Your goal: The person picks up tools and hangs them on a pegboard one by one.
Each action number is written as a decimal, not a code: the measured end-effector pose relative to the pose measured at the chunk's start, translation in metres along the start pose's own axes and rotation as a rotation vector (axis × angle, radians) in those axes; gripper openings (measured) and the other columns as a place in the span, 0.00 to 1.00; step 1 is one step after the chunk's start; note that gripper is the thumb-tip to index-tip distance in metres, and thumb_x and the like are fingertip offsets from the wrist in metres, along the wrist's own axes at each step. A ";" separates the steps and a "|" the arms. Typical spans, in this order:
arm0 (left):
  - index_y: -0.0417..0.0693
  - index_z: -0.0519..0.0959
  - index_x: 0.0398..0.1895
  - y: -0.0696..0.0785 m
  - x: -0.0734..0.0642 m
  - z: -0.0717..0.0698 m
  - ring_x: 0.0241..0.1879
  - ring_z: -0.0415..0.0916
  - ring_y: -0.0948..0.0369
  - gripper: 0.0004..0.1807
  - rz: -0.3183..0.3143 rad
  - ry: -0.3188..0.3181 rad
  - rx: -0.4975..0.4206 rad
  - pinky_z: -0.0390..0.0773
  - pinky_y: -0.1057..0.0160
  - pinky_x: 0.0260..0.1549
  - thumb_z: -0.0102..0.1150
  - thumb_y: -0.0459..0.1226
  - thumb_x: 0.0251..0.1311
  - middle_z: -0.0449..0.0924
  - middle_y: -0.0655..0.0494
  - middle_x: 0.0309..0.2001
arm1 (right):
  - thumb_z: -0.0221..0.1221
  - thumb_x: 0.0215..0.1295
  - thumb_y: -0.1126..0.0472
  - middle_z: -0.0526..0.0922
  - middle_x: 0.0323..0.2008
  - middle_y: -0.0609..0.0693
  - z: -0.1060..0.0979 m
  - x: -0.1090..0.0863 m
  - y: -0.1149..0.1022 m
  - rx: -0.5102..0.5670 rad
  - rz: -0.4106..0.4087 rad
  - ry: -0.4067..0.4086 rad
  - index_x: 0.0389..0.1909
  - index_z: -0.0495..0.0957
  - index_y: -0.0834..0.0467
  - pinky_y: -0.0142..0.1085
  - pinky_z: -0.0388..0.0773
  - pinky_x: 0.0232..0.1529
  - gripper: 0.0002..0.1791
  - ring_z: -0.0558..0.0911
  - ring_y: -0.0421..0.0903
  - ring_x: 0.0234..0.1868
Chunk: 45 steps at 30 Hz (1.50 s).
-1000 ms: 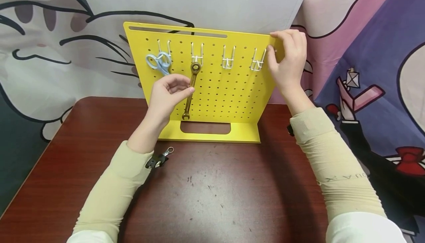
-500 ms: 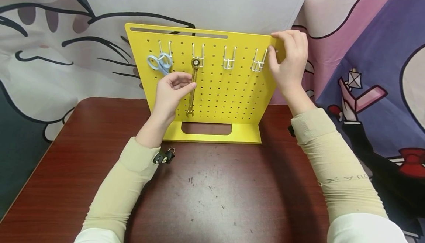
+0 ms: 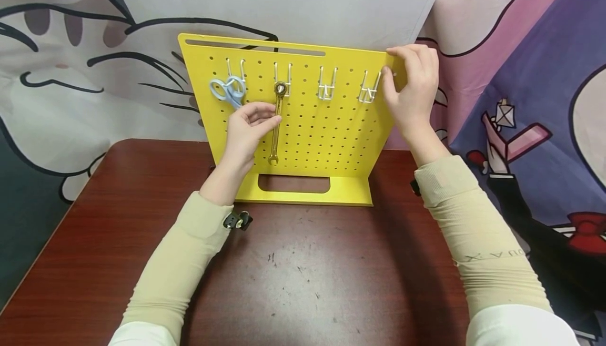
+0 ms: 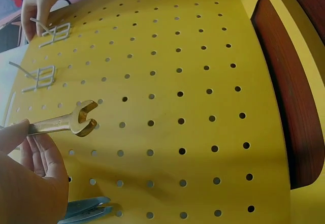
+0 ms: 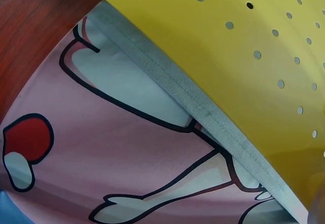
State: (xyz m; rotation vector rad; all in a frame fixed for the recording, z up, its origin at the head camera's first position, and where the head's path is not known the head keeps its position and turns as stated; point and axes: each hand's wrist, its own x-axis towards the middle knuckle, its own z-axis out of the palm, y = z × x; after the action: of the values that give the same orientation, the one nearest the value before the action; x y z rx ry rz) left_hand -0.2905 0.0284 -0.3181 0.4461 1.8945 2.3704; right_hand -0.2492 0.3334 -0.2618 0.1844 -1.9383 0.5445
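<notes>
My left hand pinches a gold-coloured combination wrench by its shaft, between thumb and fingers. The wrench hangs nearly upright, ring end up, in front of the second white hook; whether the ring is over the hook I cannot tell. In the left wrist view its open-ended jaw points away from the left hand. My right hand grips the upper right corner of the yellow pegboard, thumb on the front. Light-blue scissors hang on the leftmost hook, their blades partly behind my left hand.
Two more white hooks, one mid-right and one far right, carry nothing. The board stands on a dark red-brown table, close to a printed cloth backdrop. A black strap device sits on my left wrist.
My left hand has moved slightly right with the wrench, whose lower end swung right so it hangs more upright. The left wrist now mostly covers a small metal ring on the table. Right hand unchanged.
</notes>
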 end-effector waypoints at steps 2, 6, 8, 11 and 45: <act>0.52 0.83 0.37 -0.001 0.001 0.001 0.37 0.83 0.69 0.15 0.002 0.009 0.001 0.84 0.74 0.44 0.67 0.21 0.63 0.86 0.67 0.33 | 0.61 0.70 0.62 0.83 0.48 0.66 0.000 0.000 0.000 0.000 -0.002 0.002 0.52 0.85 0.65 0.42 0.69 0.63 0.15 0.75 0.64 0.52; 0.41 0.85 0.44 -0.004 0.005 0.003 0.37 0.83 0.68 0.11 0.020 0.037 0.010 0.85 0.73 0.45 0.68 0.21 0.62 0.87 0.67 0.33 | 0.61 0.69 0.62 0.83 0.48 0.66 0.000 0.000 0.000 0.002 -0.003 0.005 0.52 0.85 0.65 0.43 0.69 0.63 0.15 0.76 0.64 0.52; 0.36 0.84 0.47 -0.006 0.007 0.004 0.38 0.83 0.68 0.12 0.031 0.050 0.017 0.85 0.73 0.46 0.68 0.21 0.62 0.87 0.67 0.34 | 0.61 0.69 0.63 0.83 0.48 0.66 0.000 0.000 0.000 0.001 -0.003 0.004 0.52 0.85 0.65 0.43 0.69 0.63 0.15 0.75 0.64 0.52; 0.33 0.84 0.48 -0.008 0.009 0.006 0.37 0.83 0.68 0.12 0.043 0.069 0.021 0.85 0.72 0.47 0.68 0.21 0.62 0.86 0.67 0.33 | 0.61 0.69 0.63 0.83 0.48 0.66 0.000 0.000 0.000 0.003 -0.003 0.005 0.52 0.85 0.65 0.43 0.69 0.63 0.15 0.75 0.64 0.52; 0.27 0.84 0.48 -0.011 0.004 0.000 0.39 0.86 0.65 0.10 0.120 0.134 0.110 0.87 0.69 0.47 0.67 0.23 0.65 0.86 0.70 0.33 | 0.60 0.71 0.62 0.83 0.48 0.66 0.000 -0.001 -0.001 -0.006 -0.004 0.001 0.53 0.84 0.65 0.43 0.69 0.62 0.15 0.75 0.63 0.53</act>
State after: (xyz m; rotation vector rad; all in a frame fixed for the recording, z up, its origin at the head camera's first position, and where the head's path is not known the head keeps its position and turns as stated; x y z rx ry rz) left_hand -0.2959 0.0320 -0.3276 0.4309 2.1211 2.4353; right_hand -0.2479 0.3325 -0.2623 0.1840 -1.9382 0.5355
